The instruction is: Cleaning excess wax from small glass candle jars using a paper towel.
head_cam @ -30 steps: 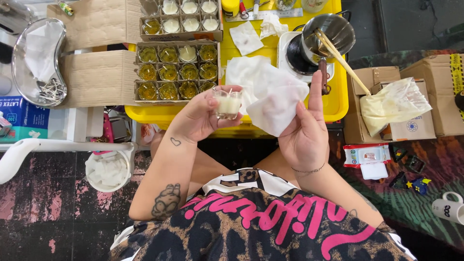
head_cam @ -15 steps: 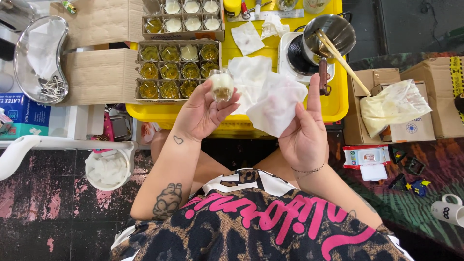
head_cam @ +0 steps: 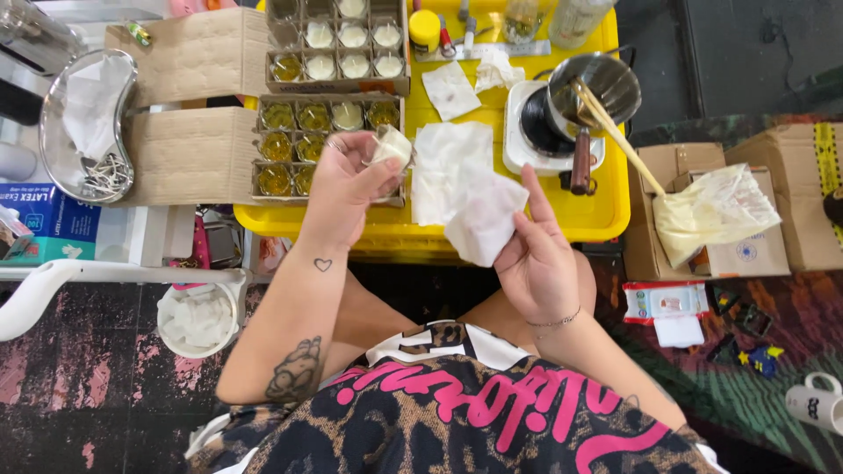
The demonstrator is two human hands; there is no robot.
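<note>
The left hand (head_cam: 347,180) is closed around a small glass jar of pale wax (head_cam: 391,147), holding it over the near edge of the cardboard tray of jars (head_cam: 329,140) on the yellow table (head_cam: 527,224). The right hand (head_cam: 540,254) pinches a crumpled white paper towel (head_cam: 479,219) between thumb and fingers — just beside the jar, apart from it. A metal pot (head_cam: 597,88) sits on a white burner (head_cam: 527,132) beyond.

The tray (head_cam: 606,219) lies in front of the person. The box (head_cam: 329,149) of jars sits on its left part, and the pot (head_cam: 593,92) on its right. The left hand (head_cam: 347,189) holds a small jar (head_cam: 391,147), maybe, over the box. The cloth (head_cam: 479,219) in the right hand (head_cam: 536,259) is between box and pot.
</note>
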